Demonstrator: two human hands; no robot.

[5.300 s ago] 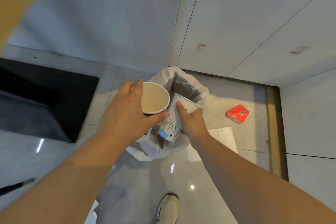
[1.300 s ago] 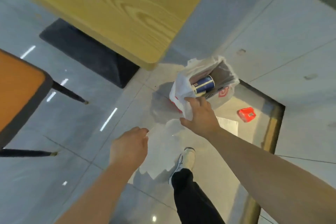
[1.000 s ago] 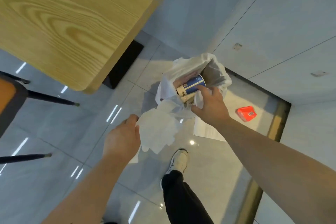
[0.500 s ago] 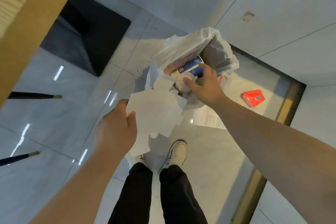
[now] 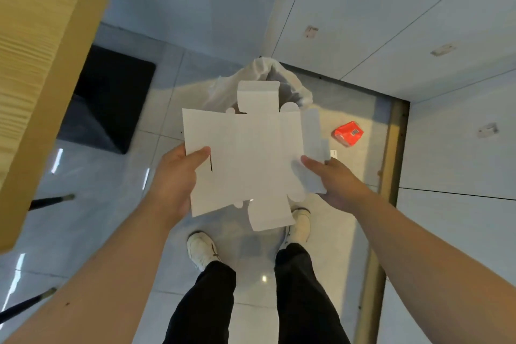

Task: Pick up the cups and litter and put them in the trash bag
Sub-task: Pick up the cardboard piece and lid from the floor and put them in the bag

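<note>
Step in hand: litter to bag. Flattened white carton (image 5: pixel 243 159) held level above floor, over bag (image 5: pixel 290 89) mouth. Left hand (image 5: pixel 178 176) pinches left edge; right hand (image 5: pixel 332 179) pinches right flap. Next, likely: fold carton smaller, lower into bag. Red packet (image 5: pixel 347 133) on floor, right of bag, not yet collected.

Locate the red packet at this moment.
In the head view, the red packet lies on the floor at right, beyond the right hand, beside the trash bag.

Both arms extended forward; left hand (image 5: pixel 173 176) pinching with thumb on top, right hand (image 5: pixel 336 181) gripping likewise.
</note>
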